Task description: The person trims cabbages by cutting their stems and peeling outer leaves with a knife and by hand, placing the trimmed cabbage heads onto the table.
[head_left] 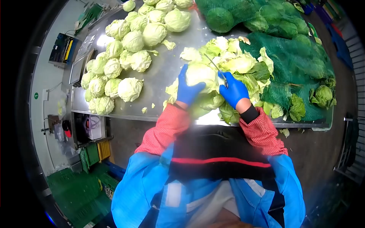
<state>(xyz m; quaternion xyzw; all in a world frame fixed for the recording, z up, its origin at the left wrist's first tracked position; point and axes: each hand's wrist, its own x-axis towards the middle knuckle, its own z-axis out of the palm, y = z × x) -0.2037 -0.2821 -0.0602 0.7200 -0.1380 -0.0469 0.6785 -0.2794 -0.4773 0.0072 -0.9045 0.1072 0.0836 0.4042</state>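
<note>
My left hand (188,88), in a blue glove, is wrapped around the left side of a pale green cabbage (201,74). The blue-gloved fingers of my right hand (234,91) are closed on a knife (213,64). Its narrow blade points up and to the left, by the cabbage's right side; whether it touches the cabbage I cannot tell. Loose cabbage leaves (243,64) are heaped behind and to the right of both hands. More leaves lie under and in front of the held cabbage, partly hidden by my hands.
Trimmed cabbages (133,41) are grouped on the left of the metal table (163,76). Green net sacks (266,19) full of cabbages lie at the back right, with a flatter net (277,91) nearer. An untrimmed cabbage (324,95) sits at the right edge. Green crates (76,190) stand lower left.
</note>
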